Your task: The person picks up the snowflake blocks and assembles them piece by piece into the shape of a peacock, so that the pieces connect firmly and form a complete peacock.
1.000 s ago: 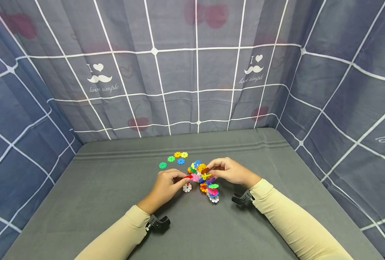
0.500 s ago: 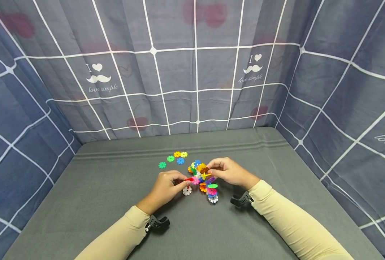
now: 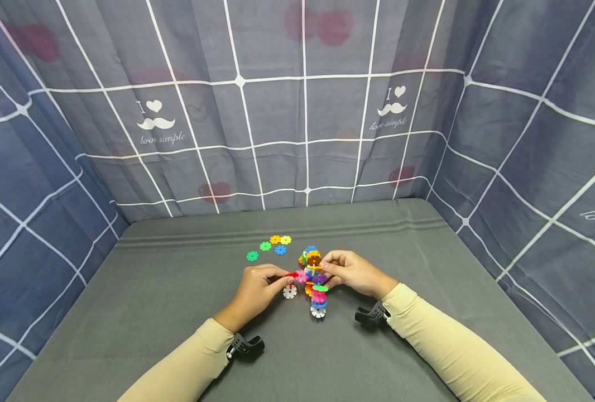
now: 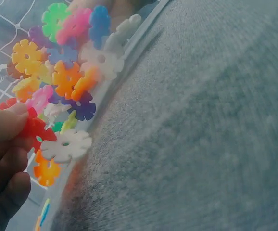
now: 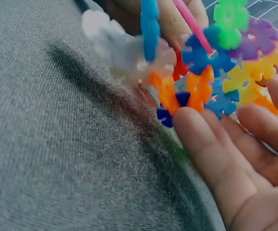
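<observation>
A many-coloured structure of interlocking snowflake discs [image 3: 318, 297] stands between both hands over the grey table. My left hand [image 3: 258, 290] pinches a red snowflake disc [image 4: 36, 131] at the structure's left side, between thumb and fingers. Just below that grip sits a white disc [image 4: 67, 146]. My right hand [image 3: 355, 272] holds the right side, thumb and forefinger by the yellow disc [image 5: 264, 62] and brown disc [image 3: 314, 261]. In the right wrist view, other fingertips [image 5: 189, 120] reach under the orange discs [image 5: 200, 90]. Part of the structure is hidden behind the fingers.
Several loose snowflake discs lie flat on the table behind the left hand, among them a green one [image 3: 252, 255], a blue one [image 3: 280, 250] and a yellow one [image 3: 286, 240]. A checked curtain [image 3: 272, 123] encloses the table [image 3: 177, 262] at the back and sides.
The structure has turned slightly, its lower arm with the white end disc swinging left. My right hand has shifted a little down, its lower fingers now beneath the structure. The left hand keeps its pinch.
</observation>
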`<state>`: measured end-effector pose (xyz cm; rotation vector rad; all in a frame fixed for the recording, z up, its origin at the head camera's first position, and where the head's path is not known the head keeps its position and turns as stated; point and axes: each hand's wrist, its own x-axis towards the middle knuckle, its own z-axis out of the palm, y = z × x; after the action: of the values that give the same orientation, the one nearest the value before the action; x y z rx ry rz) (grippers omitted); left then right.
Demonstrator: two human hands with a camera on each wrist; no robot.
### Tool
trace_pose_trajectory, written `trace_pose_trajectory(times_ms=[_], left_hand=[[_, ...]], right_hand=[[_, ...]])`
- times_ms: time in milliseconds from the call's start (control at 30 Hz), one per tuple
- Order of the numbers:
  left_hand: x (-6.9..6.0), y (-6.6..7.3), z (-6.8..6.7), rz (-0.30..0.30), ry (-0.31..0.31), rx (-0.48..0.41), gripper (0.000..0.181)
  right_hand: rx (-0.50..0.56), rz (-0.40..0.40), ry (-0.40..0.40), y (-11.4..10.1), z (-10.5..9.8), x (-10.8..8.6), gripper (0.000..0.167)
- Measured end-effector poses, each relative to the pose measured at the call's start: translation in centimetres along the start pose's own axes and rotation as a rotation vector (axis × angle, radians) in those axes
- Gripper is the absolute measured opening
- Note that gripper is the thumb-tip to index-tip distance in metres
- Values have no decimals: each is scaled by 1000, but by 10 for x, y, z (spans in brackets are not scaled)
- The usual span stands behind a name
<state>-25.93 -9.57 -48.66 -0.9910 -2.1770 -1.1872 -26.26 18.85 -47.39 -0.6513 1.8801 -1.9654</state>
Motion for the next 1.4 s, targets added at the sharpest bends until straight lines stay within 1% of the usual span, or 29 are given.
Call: trace_pose_trajectory(times_ms=[67, 167, 233, 300, 400, 567, 633, 733, 967, 1100, 1200, 1400], left_hand=[[-1, -1, 0, -10, 24, -3, 10], [-1, -2, -1, -15, 57, -4, 11], [-2, -2, -2, -15, 68, -9, 11], [-3, -1, -2, -15, 72, -14, 11], [-4, 1, -2, -14, 69, -39, 10], [-5, 4, 1, 12, 36, -78, 10], [-4, 6, 1, 28, 27, -73, 9], [-2, 7, 1, 50, 23, -57, 9], [2, 9, 1, 99, 20, -41, 7], [1, 12, 2, 86, 7, -28, 6], [1, 12, 1, 79, 8, -23, 6], [0, 12, 4, 109, 28, -27, 8]], right_hand=[[15, -14, -39, 2, 0, 1, 21], [9, -67, -92, 2, 0, 1, 20], [-13, -106, -106, 3, 0, 1, 17], [-43, -137, -100, 3, 1, 2, 17], [-119, -175, -45, 6, 5, 2, 18], [-272, -190, 100, 10, 14, 0, 15], [-300, -186, 149, 10, 17, -1, 15], [-310, -199, 194, 8, 20, -3, 14], [-315, -214, 212, 7, 20, -6, 11], [-296, -204, 220, 9, 20, -8, 12], [-293, -215, 220, 9, 21, -7, 13], [-306, -258, 231, 11, 22, -9, 12]])
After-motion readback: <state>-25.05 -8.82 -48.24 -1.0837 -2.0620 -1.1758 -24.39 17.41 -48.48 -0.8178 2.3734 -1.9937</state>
